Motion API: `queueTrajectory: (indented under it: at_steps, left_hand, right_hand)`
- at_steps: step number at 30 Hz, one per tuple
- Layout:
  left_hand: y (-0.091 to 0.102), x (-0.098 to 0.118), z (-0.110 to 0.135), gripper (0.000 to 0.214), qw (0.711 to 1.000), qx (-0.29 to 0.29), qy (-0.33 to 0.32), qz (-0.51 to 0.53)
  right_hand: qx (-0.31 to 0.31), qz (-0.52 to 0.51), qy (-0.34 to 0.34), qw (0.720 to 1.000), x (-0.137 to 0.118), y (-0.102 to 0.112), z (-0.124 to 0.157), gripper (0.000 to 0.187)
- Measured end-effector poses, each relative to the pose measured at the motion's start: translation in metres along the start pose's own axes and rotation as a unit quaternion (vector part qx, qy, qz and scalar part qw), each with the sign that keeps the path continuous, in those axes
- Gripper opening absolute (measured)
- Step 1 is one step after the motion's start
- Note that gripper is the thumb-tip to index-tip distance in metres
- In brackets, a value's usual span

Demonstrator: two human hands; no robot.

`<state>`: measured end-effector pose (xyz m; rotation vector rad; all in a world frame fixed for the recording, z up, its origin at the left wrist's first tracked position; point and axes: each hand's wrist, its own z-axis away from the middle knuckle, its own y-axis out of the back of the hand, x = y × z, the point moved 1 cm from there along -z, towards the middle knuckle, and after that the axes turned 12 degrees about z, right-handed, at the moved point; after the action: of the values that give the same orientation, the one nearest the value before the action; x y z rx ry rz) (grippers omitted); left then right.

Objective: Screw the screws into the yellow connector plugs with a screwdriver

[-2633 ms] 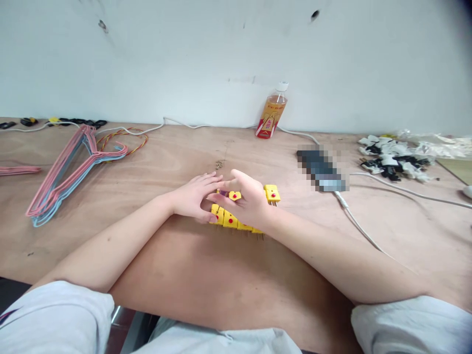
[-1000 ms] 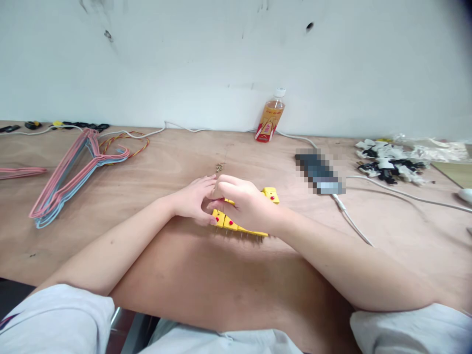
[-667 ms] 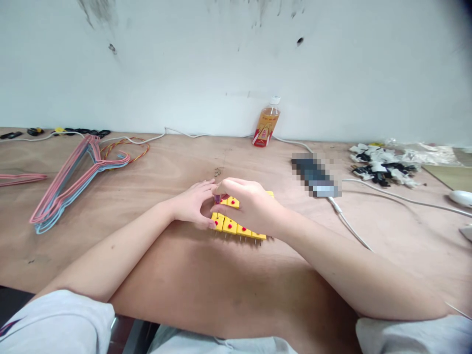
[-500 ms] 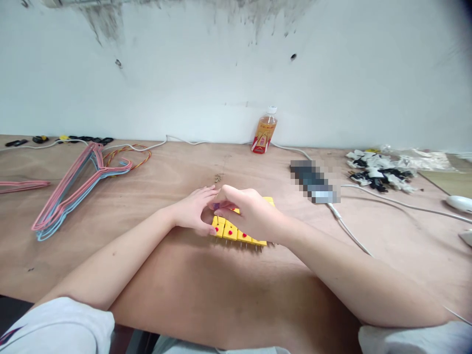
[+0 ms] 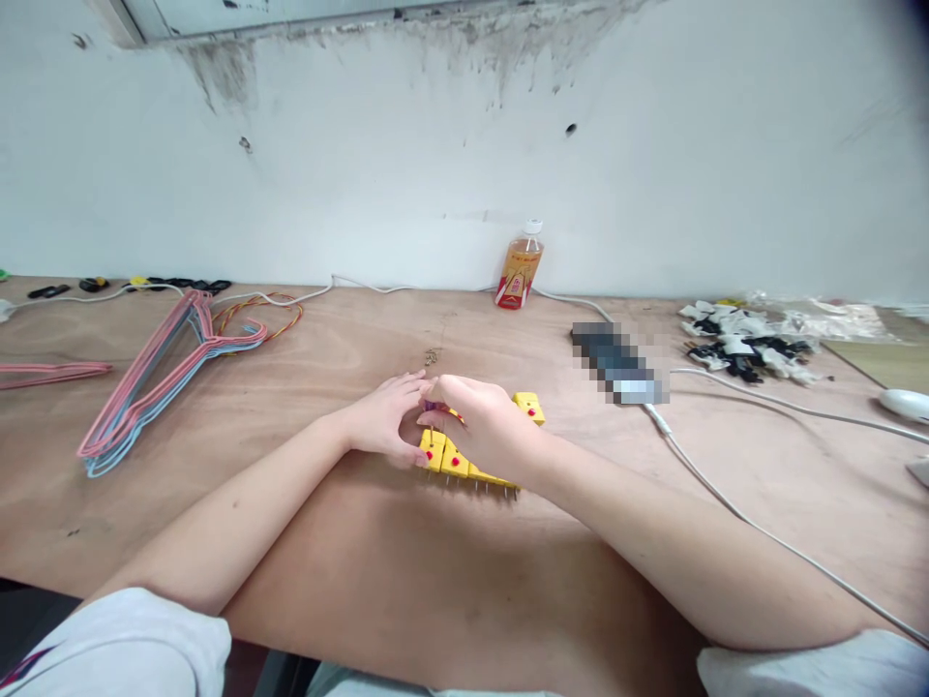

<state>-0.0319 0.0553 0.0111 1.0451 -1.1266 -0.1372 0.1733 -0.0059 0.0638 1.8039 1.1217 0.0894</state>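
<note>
Right hand (image 5: 485,418) pinches driver (image 5: 432,408), shaft at leftmost front plug (image 5: 435,445), on table (image 5: 406,581). Left hand (image 5: 384,421) loosely spread, thumb against plug. Advisable: brace plug, keep shaft upright.

My right hand (image 5: 483,418) pinches a purple-handled screwdriver (image 5: 431,406) (mostly hidden by my fingers), shaft down at the leftmost yellow plug (image 5: 434,446) of the near row. My left hand (image 5: 384,416) spreads beside it, thumb touching that plug. Small metal pieces (image 5: 432,357) lie beyond, on the wooden table (image 5: 348,571). Farther off: bottle (image 5: 520,273) near the wall (image 5: 348,184), pixelated dark device (image 5: 616,363) right, pink and blue hangers (image 5: 139,384) left.
</note>
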Motion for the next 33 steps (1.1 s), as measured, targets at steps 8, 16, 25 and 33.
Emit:
queueTrajectory:
  at_steps: [8,16,25,33]
  left_hand:
    - [-0.003,-0.007,-0.001,0.109,1.000,-0.005,0.001,-0.020]
    - [-0.002,0.000,0.003,0.109,0.999,-0.018,-0.007,-0.036]
    - [-0.006,-0.001,0.003,0.104,0.998,-0.018,-0.012,-0.067]
    - [-0.007,-0.006,0.004,0.101,0.998,0.012,-0.047,-0.037]
  right_hand:
    - [0.054,-0.041,0.096,0.993,0.016,-0.012,0.004,0.015]
    - [0.212,-0.232,-0.210,0.926,0.093,-0.006,-0.015,0.040]
    - [0.143,-0.190,-0.203,0.950,0.094,-0.029,-0.010,0.024]
    - [0.145,-0.140,-0.200,0.959,0.093,-0.029,-0.007,0.020]
